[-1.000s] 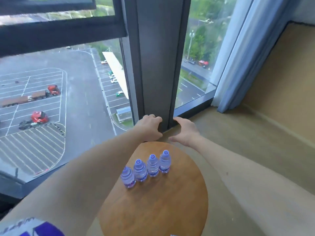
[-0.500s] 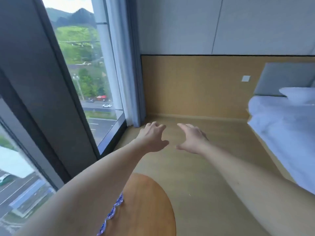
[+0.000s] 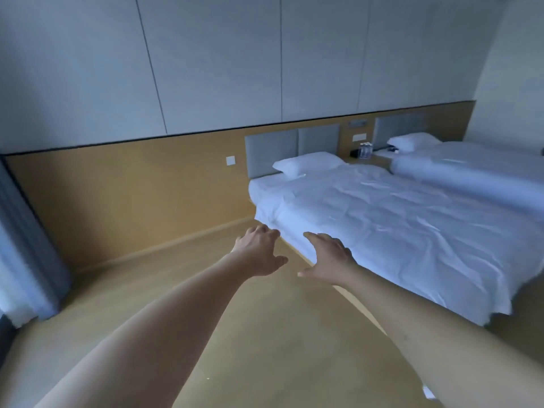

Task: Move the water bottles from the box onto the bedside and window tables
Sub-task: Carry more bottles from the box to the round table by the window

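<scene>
My left hand (image 3: 259,253) and my right hand (image 3: 331,259) are stretched out in front of me over the floor, fingers apart, holding nothing. Far off, a small group of clear water bottles (image 3: 366,150) stands on the wooden bedside table (image 3: 379,161) between the two beds. The round window table, its bottles and the box are out of view.
A white bed (image 3: 397,231) lies just right of my hands, a second bed (image 3: 471,172) behind it. Wood-panelled wall (image 3: 132,187) runs along the back. A blue-grey curtain (image 3: 26,260) hangs at the left edge. Tan floor (image 3: 250,334) spreads below my arms.
The view has swung right, from the window and round table with several bottles to the beds. Both hands stay empty and outstretched.
</scene>
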